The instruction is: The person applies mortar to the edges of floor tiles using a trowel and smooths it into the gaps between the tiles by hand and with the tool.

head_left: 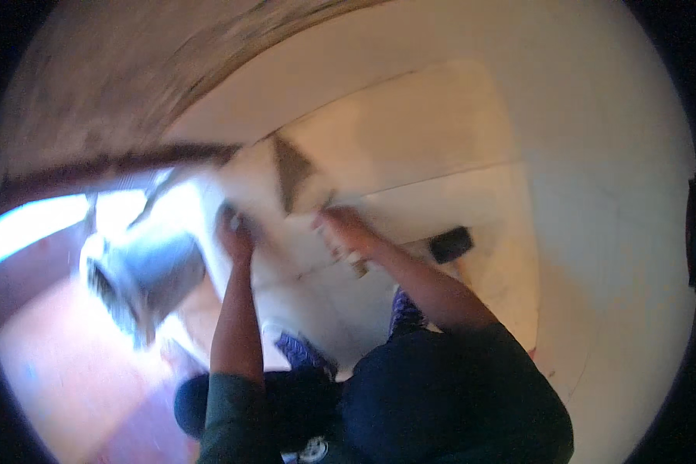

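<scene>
1. Right grip (352,236), mid-frame: curled around a pale handle (358,267).
2. Left grip (236,234), left of centre: blurred; cannot tell whether it holds anything.
3. Grey bucket (162,263), frame's left: mouth toward the left edge, contents too blurred to tell.
4. Dark block (451,244), right of centre.

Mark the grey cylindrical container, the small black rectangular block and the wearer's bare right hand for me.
Grey cylindrical container (164,267): head view, outer side wall.
Small black rectangular block (450,244): head view, middle of its visible face.
Bare right hand (351,233): head view, middle of the hand, blurred.
</scene>
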The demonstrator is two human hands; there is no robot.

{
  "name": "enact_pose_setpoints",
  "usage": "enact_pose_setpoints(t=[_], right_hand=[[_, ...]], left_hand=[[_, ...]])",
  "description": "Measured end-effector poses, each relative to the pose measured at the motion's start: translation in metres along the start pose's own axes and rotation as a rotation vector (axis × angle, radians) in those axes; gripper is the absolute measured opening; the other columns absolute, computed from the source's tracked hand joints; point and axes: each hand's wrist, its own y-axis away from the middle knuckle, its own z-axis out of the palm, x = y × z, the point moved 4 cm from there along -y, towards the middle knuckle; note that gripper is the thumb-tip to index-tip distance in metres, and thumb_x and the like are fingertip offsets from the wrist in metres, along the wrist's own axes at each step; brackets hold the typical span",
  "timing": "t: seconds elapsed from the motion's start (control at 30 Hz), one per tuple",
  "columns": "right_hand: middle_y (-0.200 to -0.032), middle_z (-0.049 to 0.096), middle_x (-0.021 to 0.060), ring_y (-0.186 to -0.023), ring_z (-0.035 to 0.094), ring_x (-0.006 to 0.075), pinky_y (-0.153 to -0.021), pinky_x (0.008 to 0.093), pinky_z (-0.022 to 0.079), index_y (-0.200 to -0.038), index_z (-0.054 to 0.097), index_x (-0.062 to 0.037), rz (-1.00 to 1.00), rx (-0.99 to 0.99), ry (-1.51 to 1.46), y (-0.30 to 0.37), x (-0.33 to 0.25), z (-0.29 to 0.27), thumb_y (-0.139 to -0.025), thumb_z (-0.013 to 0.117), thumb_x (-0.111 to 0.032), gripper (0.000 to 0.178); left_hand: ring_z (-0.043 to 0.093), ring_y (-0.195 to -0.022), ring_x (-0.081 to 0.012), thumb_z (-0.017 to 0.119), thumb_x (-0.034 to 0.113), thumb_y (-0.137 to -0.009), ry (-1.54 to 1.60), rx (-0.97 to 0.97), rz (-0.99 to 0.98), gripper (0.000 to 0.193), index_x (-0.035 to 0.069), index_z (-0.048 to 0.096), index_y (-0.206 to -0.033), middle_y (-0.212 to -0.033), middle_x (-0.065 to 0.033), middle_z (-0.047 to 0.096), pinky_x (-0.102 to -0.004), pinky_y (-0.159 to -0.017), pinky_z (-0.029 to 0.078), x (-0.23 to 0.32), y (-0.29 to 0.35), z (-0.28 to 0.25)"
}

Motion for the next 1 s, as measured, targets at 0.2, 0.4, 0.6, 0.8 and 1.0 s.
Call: enact_pose_setpoints(t=[0.2,0.4,0.6,0.8,1.0], right_hand=[[-0.066,0.053,0.0028,-0.048,0.053,0.0143,-0.045,0.0318,0.047,-0.107,0.060,-0.0005,0.249,0.075,-0.141,0.022,-0.029,0.001,-0.104,0.050,-0.050,0.051],[-0.066,0.051,0.0009,-0.046,0.049,0.0127,-0.044,0.0301,0.044,-0.109,0.057,-0.0005,0.314,0.103,-0.183,0.027,-0.035,0.009,-0.103,0.051,-0.052,0.052],[-0.067,0.052,0.0014,-0.046,0.050,0.0134,-0.045,0.0306,0.044,-0.108,0.058,0.0006,0.298,0.101,-0.211,0.025,-0.028,0.002,-0.101,0.053,-0.056,0.058],[-0.068,0.052,0.0015,-0.047,0.051,0.0131,-0.046,0.0311,0.045,-0.109,0.058,-0.0008,0.320,0.108,-0.205,0.024,-0.024,-0.001,-0.101,0.052,-0.056,0.056],[-0.068,0.053,0.0013,-0.047,0.051,0.0134,-0.045,0.0311,0.045,-0.107,0.058,-0.0012,0.297,0.094,-0.216,0.025,-0.030,0.004,-0.102,0.052,-0.054,0.054]], left_hand=[[0.051,-0.130,-0.0375,0.068,0.016,-0.091,-0.051,0.023,-0.243,0.051,0.001,0.056,-0.138,-0.138,-0.0212,0.057,-0.0460,-0.113,0.036,0.055,-0.003,-0.020],[0.058,-0.117,-0.0407,0.075,0.017,-0.086,-0.032,0.152,-0.208,0.046,-0.004,0.062,-0.125,-0.125,-0.0240,0.063,-0.0467,-0.103,0.046,0.042,-0.006,-0.030],[0.061,-0.110,-0.0390,0.074,0.016,-0.088,-0.006,0.132,-0.241,0.038,-0.003,0.064,-0.119,-0.115,-0.0228,0.067,-0.0461,-0.100,0.047,0.049,-0.017,-0.029],[0.067,-0.105,-0.0362,0.076,0.020,-0.089,0.241,0.030,-0.451,0.037,0.000,0.065,-0.118,-0.112,-0.0207,0.069,-0.0426,-0.094,0.052,0.061,-0.032,-0.014],[0.072,-0.102,-0.0285,0.074,0.028,-0.092,0.432,0.014,-0.417,0.036,0.004,0.069,-0.118,-0.110,-0.0157,0.074,-0.0372,-0.089,0.054,0.104,-0.062,0.003]])
